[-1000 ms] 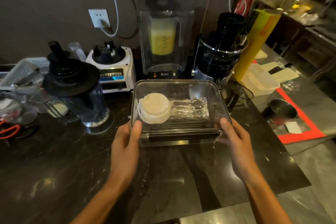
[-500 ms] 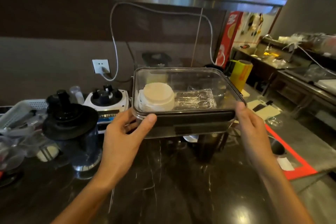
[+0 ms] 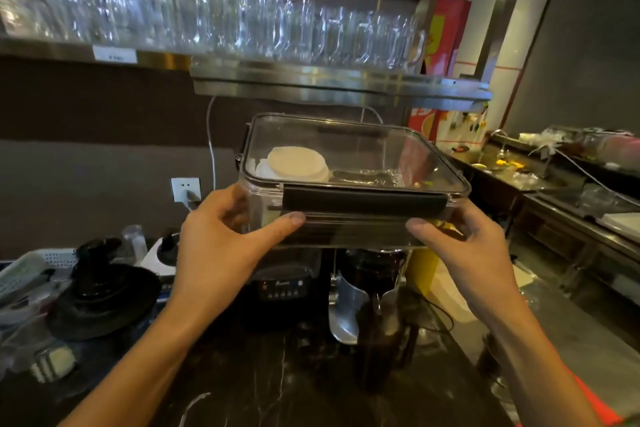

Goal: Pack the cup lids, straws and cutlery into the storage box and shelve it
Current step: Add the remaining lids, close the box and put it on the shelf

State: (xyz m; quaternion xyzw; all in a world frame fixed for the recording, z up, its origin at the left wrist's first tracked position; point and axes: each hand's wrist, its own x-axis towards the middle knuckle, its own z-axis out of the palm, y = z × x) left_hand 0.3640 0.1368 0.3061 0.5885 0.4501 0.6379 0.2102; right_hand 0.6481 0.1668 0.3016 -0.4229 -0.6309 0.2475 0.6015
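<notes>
A clear rectangular plastic storage box [image 3: 349,180] with a dark clip-on lid frame sits in the middle of the frame, held up in the air between both hands, above the dark marbled counter [image 3: 263,378]. The left hand [image 3: 221,246] grips its lower left corner, thumb pressed along the front wall and fingers curled behind the side. The right hand [image 3: 464,253] grips the lower right corner in the same manner, thumb on the front wall. Through the lid, a stack of white round cup lids [image 3: 296,165] lies in the box's left half, and plastic-wrapped cutlery [image 3: 363,177] lies just right of it; the straws cannot be made out.

Just above the box, with a narrow gap between, runs the front edge of a stainless steel shelf [image 3: 339,87], which carries a blurred row of clear glass mugs [image 3: 242,21]. Below the box stand a black blender base [image 3: 284,284] and a dark juicer [image 3: 374,291], both near its underside. Open space lies to the right of the box, towards a steel worktop [image 3: 561,204] at the right edge.

A white label [image 3: 114,54] on the shelf's upper-left edge is too blurred to read, as is the blender's small white lettering.
</notes>
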